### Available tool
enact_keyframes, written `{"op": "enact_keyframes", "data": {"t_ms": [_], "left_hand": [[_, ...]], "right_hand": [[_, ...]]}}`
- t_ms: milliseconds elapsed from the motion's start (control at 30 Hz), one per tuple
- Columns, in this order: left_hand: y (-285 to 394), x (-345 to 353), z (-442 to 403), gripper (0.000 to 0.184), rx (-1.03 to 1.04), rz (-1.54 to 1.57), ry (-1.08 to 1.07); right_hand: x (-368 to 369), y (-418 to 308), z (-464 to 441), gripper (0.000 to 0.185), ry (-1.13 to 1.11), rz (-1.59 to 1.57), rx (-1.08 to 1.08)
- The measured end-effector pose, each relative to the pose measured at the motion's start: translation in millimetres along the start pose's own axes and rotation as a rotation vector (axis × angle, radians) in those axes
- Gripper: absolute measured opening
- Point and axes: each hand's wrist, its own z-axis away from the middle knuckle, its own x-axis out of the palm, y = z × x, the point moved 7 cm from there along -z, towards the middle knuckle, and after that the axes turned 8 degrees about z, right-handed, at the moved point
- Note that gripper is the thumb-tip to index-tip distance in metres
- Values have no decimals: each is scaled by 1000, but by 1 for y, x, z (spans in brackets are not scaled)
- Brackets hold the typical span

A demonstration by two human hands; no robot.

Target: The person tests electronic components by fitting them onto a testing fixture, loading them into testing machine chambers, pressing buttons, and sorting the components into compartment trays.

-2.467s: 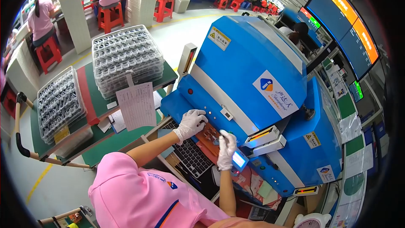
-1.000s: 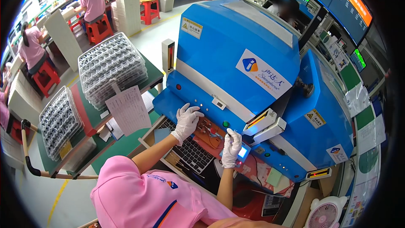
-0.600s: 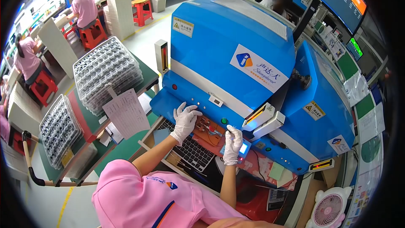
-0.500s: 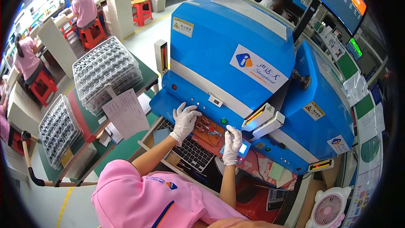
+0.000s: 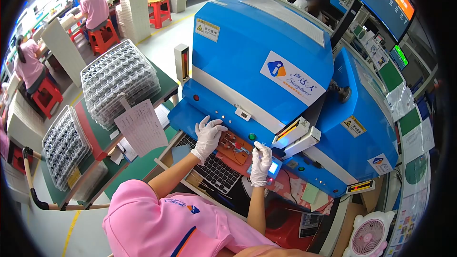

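In a white glove, my left hand rests at the blue machine's front ledge, with its fingers spread apart. My right hand, gloved too, is closed with the fingertips together near the green button. Whatever it pinches is too small to make out. Between the two hands lies an orange-brown fixture with thin wires, partly under the machine's edge. A small lit screen is just right of my right hand. Below my hands is a black keyboard.
Stacked clear trays of small parts and another tray stack stand on the left cart, beside a handwritten sheet. A second blue machine is at right, with a pink fan below it. Co-workers sit at far-left benches.
Both hands keep nearly the same place and pose. The view has shifted very slightly.
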Motion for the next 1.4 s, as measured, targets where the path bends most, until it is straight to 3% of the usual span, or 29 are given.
{"op": "enact_keyframes", "data": {"t_ms": [1233,1400], "left_hand": [[-9,5,0,20,-22,126,-62],[7,-5,-2,22,-13,56,-48]], "right_hand": [[0,-18,-1,26,-14,101,-36],[-37,-47,-9,24,-34,189,-213]]}}
